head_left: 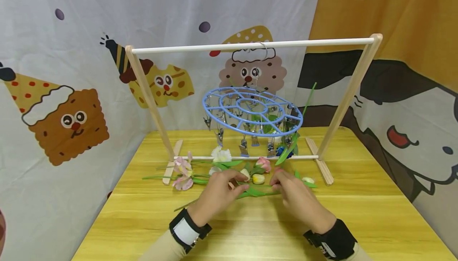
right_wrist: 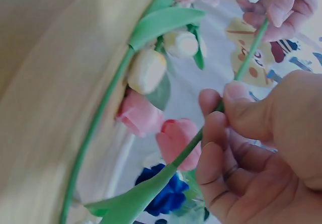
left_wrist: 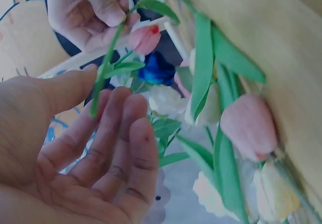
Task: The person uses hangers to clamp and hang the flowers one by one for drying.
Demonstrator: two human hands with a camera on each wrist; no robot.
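A green flower stem point(right_wrist: 192, 142) with a long leaf point(right_wrist: 138, 199) runs between both hands, close over the table. My right hand point(head_left: 298, 199) pinches it between thumb and fingertips. At the stem's cut end, my left hand point(head_left: 220, 191) holds it between thumb and forefinger, the other fingers loosely bent. A white tulip head point(head_left: 308, 180) shows just beyond the right hand. Around the hands lie more artificial flowers: a pink tulip point(left_wrist: 249, 123), white-yellow tulips point(head_left: 258, 179), a pink flower point(head_left: 263, 164), a white ruffled flower point(head_left: 221, 154) and pale pink blossoms point(head_left: 183, 173).
Behind the flowers stands a wooden frame point(head_left: 150, 98) with a white top rod point(head_left: 193, 48). From it hangs a tilted blue round clip hanger point(head_left: 252, 104) with several metal clips point(head_left: 243, 147). A blue flower point(head_left: 284, 151) and leafy stems show below its right side. A printed curtain point(head_left: 161, 6) hangs behind.
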